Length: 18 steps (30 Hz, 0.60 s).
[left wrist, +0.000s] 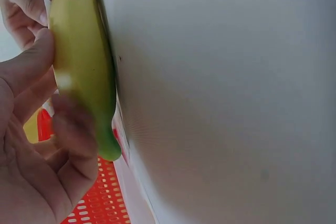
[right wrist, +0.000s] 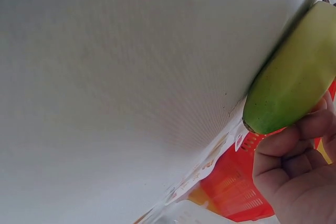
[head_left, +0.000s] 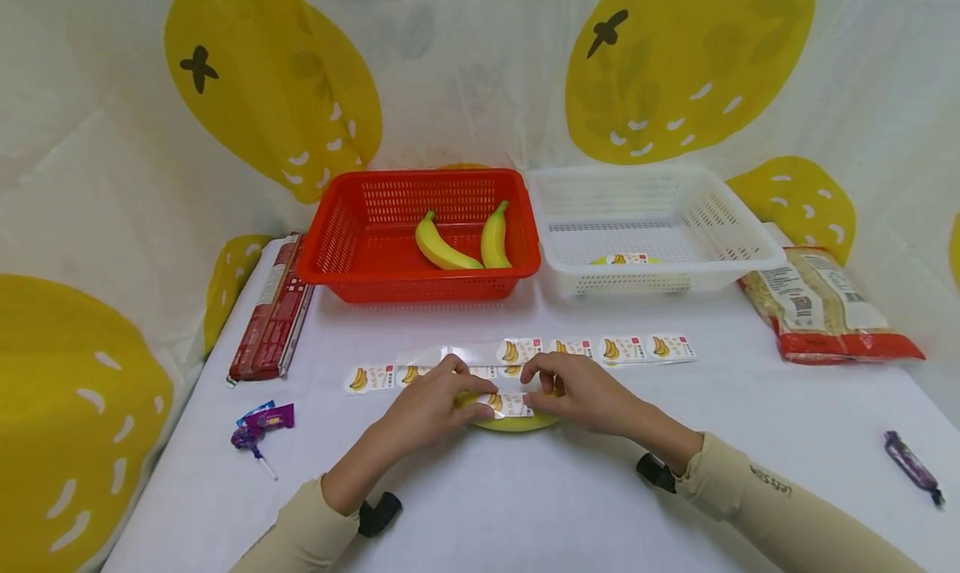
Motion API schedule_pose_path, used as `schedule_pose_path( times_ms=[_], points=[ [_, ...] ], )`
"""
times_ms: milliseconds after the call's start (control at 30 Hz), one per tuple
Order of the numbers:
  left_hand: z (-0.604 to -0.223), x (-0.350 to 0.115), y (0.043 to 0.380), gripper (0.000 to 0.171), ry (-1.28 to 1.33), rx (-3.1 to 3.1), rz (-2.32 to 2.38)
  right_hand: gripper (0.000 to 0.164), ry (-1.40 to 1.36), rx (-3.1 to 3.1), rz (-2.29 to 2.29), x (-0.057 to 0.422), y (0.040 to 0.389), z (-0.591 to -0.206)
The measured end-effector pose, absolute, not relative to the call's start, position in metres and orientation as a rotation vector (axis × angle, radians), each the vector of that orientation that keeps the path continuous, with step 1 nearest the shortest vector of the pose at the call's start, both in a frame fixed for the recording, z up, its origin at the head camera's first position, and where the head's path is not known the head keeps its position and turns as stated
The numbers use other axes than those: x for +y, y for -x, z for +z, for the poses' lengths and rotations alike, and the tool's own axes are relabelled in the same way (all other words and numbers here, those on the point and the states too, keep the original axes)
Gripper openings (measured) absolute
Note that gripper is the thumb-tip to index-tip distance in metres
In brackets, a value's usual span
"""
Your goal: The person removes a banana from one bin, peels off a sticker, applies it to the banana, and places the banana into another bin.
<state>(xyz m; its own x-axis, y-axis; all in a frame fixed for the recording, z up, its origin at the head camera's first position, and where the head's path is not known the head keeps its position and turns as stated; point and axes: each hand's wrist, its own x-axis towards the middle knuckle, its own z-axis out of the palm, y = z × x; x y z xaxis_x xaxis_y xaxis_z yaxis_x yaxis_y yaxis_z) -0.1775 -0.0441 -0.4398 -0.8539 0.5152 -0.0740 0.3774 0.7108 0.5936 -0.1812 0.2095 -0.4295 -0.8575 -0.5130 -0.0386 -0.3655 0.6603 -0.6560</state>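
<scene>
A yellow banana (head_left: 517,424) with greenish ends lies crosswise on the white table in front of me. Along its upper side is a white sticker (head_left: 513,404) printed with bananas. My left hand (head_left: 429,402) grips the banana's stem end, its thumb on top near the sticker's left edge. At the sticker's right edge, my right hand (head_left: 585,391) holds with its thumb, the other fingers curled. In the right wrist view the banana's blunt green tip (right wrist: 262,114) shows beside those curled fingers. Just behind lie strips of banana stickers (head_left: 611,349), partly covered by both hands.
A red basket (head_left: 420,285) with two bananas (head_left: 442,248) stands at the back. Beside it, a white basket (head_left: 660,274) contains a stickered banana (head_left: 626,258). Red packaging (head_left: 273,323) and candies (head_left: 258,427) lie left; a grain bag (head_left: 825,302) and wrapped candy (head_left: 911,466) lie right.
</scene>
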Motion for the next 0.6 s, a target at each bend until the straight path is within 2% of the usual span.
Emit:
schedule_pose_path(
  times_ms=[167,433,600],
  points=[
    [-0.4394,-0.0447,0.1785,0.03,-0.73,2.667,0.88,0.013,0.747,2.676,-0.944,0.2089,0.1815,-0.4298],
    [-0.4412,-0.0441,0.1804,0.031,-0.743,2.646,0.876,0.028,0.841,2.731,-0.825,0.2063,0.1773,-0.4286],
    [-0.4411,-0.0442,0.1803,0.032,-0.741,2.636,0.881,0.027,0.866,2.757,-0.68,0.2088,0.1753,-0.4272]
  ],
)
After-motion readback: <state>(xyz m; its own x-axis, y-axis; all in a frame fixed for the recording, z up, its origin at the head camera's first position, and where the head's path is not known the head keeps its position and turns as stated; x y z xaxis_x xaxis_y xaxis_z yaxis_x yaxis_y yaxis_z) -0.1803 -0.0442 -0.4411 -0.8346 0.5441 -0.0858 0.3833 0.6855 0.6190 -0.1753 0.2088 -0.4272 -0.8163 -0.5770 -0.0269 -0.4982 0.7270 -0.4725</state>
